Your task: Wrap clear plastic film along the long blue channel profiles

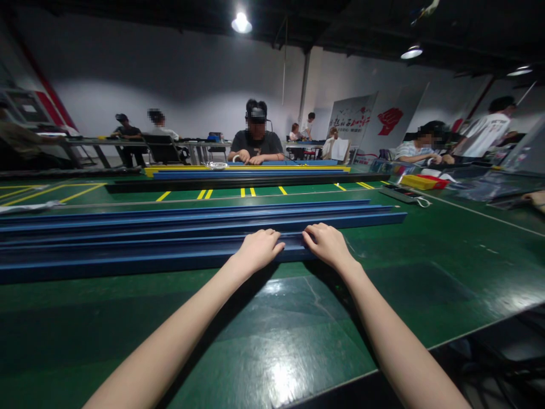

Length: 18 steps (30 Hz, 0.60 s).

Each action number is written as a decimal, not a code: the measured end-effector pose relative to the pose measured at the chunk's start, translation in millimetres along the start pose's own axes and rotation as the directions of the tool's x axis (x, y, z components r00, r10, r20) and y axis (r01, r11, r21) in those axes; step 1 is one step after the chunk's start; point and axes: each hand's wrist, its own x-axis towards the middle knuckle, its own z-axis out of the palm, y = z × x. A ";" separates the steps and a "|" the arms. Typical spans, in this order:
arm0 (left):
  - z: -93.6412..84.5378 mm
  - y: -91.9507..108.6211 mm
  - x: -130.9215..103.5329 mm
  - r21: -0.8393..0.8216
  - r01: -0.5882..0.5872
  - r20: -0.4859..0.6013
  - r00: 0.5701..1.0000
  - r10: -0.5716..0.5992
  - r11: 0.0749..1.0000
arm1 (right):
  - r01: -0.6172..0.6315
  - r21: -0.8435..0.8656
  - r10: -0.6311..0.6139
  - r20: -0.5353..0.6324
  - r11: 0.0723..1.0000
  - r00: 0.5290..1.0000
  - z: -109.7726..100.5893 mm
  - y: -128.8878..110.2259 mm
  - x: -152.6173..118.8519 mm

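Long blue channels lie side by side across the green table [404, 272]. On the nearest blue channel [128, 255], toward its right end, rests my left hand [260, 249], its fingers curled over the far edge and its thumb pointing right. My right hand [326, 241] grips the same channel at its right end, fingers bent over it. A short stretch of the channel shows between the two hands. Just beyond lie more blue channels [366, 218], which neither hand touches. The undersides of my fingers are hidden.
Farther back lie a black strip [255, 182], yellow [298, 168] and blue strips. A person [256, 142] sits across the table. At the right are a power strip [404, 194], a yellow and red tray [423, 182] and plastic bags [472, 187]. Another person's hand [535, 199] shows at the right edge.
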 end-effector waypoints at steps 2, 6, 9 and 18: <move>-2.0 -1.3 0.3 0.005 0.018 0.012 1.000 -0.018 1.000 | -0.004 -0.009 0.004 -0.012 1.000 1.000 -0.5 -0.1 0.0; -5.1 -4.1 0.0 0.028 0.064 0.024 0.998 -0.064 0.998 | -0.066 -0.036 0.065 -0.034 0.997 0.997 -2.2 1.0 -0.1; -6.5 -6.1 -0.8 0.041 0.097 0.029 0.995 -0.098 0.994 | -0.133 -0.053 0.131 -0.039 0.990 0.991 -3.6 2.0 -0.5; -4.3 -6.4 -2.1 0.084 0.150 0.019 0.988 -0.152 0.985 | -0.199 -0.072 0.196 -0.054 0.977 0.979 0.6 4.9 -0.8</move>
